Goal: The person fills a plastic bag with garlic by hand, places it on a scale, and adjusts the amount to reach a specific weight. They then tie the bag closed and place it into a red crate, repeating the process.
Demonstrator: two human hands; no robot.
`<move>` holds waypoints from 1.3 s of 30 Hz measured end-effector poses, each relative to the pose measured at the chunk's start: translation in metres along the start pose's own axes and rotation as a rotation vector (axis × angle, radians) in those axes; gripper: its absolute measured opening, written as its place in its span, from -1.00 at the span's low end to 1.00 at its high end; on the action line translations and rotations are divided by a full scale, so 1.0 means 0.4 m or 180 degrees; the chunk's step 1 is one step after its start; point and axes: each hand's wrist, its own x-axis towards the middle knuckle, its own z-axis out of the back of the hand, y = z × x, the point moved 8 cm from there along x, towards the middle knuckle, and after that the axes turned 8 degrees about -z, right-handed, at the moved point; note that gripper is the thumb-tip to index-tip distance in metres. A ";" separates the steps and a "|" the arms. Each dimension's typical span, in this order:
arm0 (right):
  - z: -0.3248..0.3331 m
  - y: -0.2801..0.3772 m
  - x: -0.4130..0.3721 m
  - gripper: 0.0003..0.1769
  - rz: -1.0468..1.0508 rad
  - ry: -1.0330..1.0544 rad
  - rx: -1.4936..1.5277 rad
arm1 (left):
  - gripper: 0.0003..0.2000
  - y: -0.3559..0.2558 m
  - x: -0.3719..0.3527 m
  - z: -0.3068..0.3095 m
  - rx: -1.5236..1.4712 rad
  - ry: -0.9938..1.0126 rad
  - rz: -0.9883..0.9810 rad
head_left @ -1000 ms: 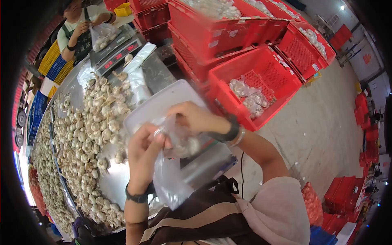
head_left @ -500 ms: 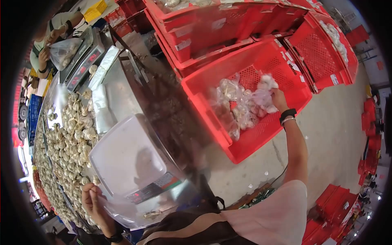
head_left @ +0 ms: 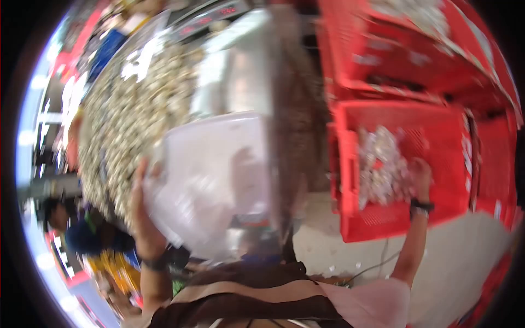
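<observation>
My left hand (head_left: 146,216) grips the edge of a clear plastic bag (head_left: 194,210), which hangs limp over the front of a white-topped scale (head_left: 219,147). Heaped garlic bulbs (head_left: 139,104) cover the table just beyond that hand. My right hand (head_left: 420,177) reaches down into a red crate (head_left: 443,218), at the right side of several clear bags of garlic (head_left: 383,169). Motion smears its fingers, so whether they still touch a bag cannot be made out.
More red crates (head_left: 404,65) are stacked behind, some holding pale contents. A second scale (head_left: 210,19) with red digits stands at the table's far end, near a stack of flat plastic bags (head_left: 240,65). A person (head_left: 93,229) is at lower left.
My view has swung left, so the scale and crate appear further right. My left hand has brought the plastic bag up over the scale. My right hand stays in the crate.
</observation>
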 end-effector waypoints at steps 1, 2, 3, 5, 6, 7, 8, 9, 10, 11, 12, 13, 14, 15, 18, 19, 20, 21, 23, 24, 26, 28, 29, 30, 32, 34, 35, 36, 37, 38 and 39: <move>0.013 0.226 -0.030 -0.61 -0.0359 0.0072 0.0287 | -0.42 0.001 0.006 -0.004 -0.0115 0.0027 0.0044; -0.031 0.459 -0.076 -0.76 -0.0311 0.0243 0.0365 | -0.42 -0.006 0.006 -0.003 -0.0153 -0.0006 -0.0011; -0.090 0.597 -0.128 -0.82 0.0103 0.0451 0.0778 | -0.44 0.005 0.005 0.012 -0.0404 -0.0084 0.0094; -0.219 0.888 -0.297 -0.77 0.0446 0.1784 0.1306 | -0.49 0.005 -0.006 0.016 -0.0799 -0.0018 0.0120; -0.301 0.957 -0.363 -0.72 0.0811 0.2581 0.1927 | -0.51 0.009 -0.018 0.014 -0.1205 -0.0013 0.0264; -0.374 1.031 -0.432 -0.56 0.0793 0.2960 0.1781 | -0.54 0.012 -0.026 0.030 -0.1399 -0.0022 0.0316; -0.430 1.099 -0.493 -0.42 0.1168 0.3163 0.1431 | -0.53 0.009 -0.036 0.046 -0.1607 0.0031 0.0336; -0.470 1.156 -0.541 -0.40 0.1456 0.3343 0.1686 | -0.53 0.005 -0.044 0.065 -0.1808 0.0096 0.0360; -0.529 1.170 -0.570 -0.46 0.1064 0.3417 0.1941 | -0.53 0.000 -0.052 0.099 -0.1865 0.0060 0.0318; -0.574 1.179 -0.593 -0.46 0.1111 0.3447 0.1889 | -0.53 -0.011 -0.054 0.135 -0.1990 0.0016 0.0168; -0.642 1.171 -0.631 -0.44 0.0747 0.3992 0.1747 | -0.53 -0.023 -0.053 0.173 -0.2115 -0.0022 0.0009; -0.686 1.175 -0.673 -0.41 0.0350 0.4523 0.1580 | -0.53 -0.030 -0.049 0.204 -0.2160 -0.0054 -0.0034; -0.707 1.181 -0.726 -0.40 -0.0072 0.4668 0.1481 | -0.53 -0.045 -0.042 0.247 -0.2176 -0.0033 -0.0220; -0.737 1.188 -0.770 -0.40 -0.0046 0.4680 0.1423 | -0.53 -0.052 -0.040 0.292 -0.2186 -0.0020 -0.0386; -0.827 1.243 -0.868 -0.56 -0.1005 0.5006 0.3074 | -0.57 -0.034 -0.036 0.438 -0.1863 -0.0333 -0.0393; -0.855 1.267 -0.889 -0.56 -0.1003 0.5019 0.3005 | -0.58 -0.025 -0.038 0.491 -0.1450 -0.0476 -0.0357; -0.886 1.300 -0.905 -0.60 -0.0891 0.5055 0.2967 | -0.61 -0.017 -0.036 0.538 -0.1500 -0.0466 -0.0445; -0.915 1.327 -0.925 -0.63 -0.0792 0.5087 0.2939 | -0.61 0.000 -0.035 0.595 -0.1535 -0.0498 -0.0445; -1.015 1.314 -0.964 -0.70 -0.1013 0.5045 0.2507 | -0.62 0.035 -0.034 0.740 -0.0244 -0.0656 -0.0525; -1.059 1.323 -0.988 -0.72 -0.1225 0.4990 0.2716 | -0.64 0.067 -0.037 0.830 0.0211 -0.0876 -0.0613; -1.137 1.348 -1.018 -0.74 -0.1426 0.4754 0.3170 | -0.67 0.102 -0.061 1.004 0.0163 -0.1599 -0.0552; -1.174 1.402 -1.028 -0.73 -0.1446 0.4477 0.3330 | -0.70 0.167 -0.081 1.142 -0.0066 -0.2061 -0.0648; -1.189 1.421 -1.025 -0.72 -0.1462 0.4203 0.3519 | -0.74 0.197 -0.099 1.187 -0.0166 -0.2221 -0.0424; -1.223 1.397 -1.013 -0.68 -0.1441 0.4244 0.3463 | -0.77 0.232 -0.125 1.221 -0.0260 -0.2372 -0.0190; -1.204 1.412 -1.011 -0.67 -0.1325 0.3892 0.3436 | -0.65 0.286 -0.128 1.052 -0.0638 -0.0177 0.0316; -1.157 1.410 -1.007 -0.67 -0.1135 0.3411 0.3189 | -0.41 0.249 -0.156 0.875 -0.0509 0.1897 0.0751; -1.149 1.405 -1.003 -0.67 -0.1133 0.3346 0.3191 | -0.36 0.274 -0.154 0.843 -0.0766 0.2172 0.0954; -1.139 1.397 -0.998 -0.68 -0.1249 0.3276 0.3275 | -0.38 0.319 -0.135 0.837 -0.1079 0.1760 0.1552; -1.134 1.395 -0.995 -0.69 -0.1347 0.3216 0.3345 | -0.40 0.354 -0.121 0.833 -0.1386 0.1324 0.2131; -1.121 1.427 -1.002 -0.74 -0.1236 0.3118 0.3436 | -0.40 0.347 -0.097 0.822 -0.1422 0.1370 0.2118; -1.125 1.433 -1.004 -0.74 -0.1204 0.3088 0.3417 | -0.47 0.333 -0.056 0.834 -0.1590 0.1003 0.1986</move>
